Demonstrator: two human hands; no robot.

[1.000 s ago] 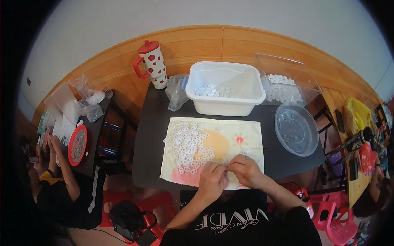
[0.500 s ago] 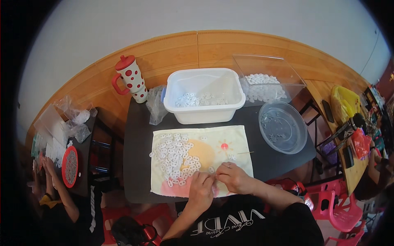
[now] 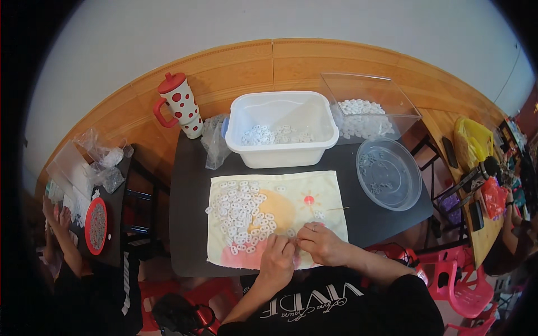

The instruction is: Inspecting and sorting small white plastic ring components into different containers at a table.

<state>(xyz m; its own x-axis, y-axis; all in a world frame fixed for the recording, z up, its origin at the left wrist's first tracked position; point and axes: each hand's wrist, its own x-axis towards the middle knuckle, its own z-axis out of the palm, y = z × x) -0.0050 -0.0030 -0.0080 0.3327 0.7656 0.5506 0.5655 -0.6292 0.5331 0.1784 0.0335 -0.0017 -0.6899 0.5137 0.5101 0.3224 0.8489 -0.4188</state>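
Note:
Over the near edge of a cream towel (image 3: 314, 185) with a yellow and pink print, my left hand (image 3: 277, 259) and my right hand (image 3: 320, 244) meet with fingertips pinched together. Whatever they hold is hidden by the fingers. A spread pile of small white oval pieces with two holes (image 3: 238, 213) covers the towel's left half. One or two such pieces (image 3: 290, 232) lie just beyond my fingertips. Past my right hand are a few small white pieces (image 3: 319, 214) and a thin stick (image 3: 338, 209) that juts over the towel's right edge.
Behind the towel stands a white tub (image 3: 282, 149) with small pieces inside. Right of it are a clear box of white pieces (image 3: 364, 117) and a round clear tray (image 3: 389, 175). A dotted tumbler (image 3: 182, 106) and plastic bag (image 3: 214, 143) stand left. A co-worker's hand (image 3: 53, 215) is far left.
My hands stay pinched together in nearly the same spot. The whole view has shifted slightly. At the far left, the co-worker's hand has lifted away from the red tray.

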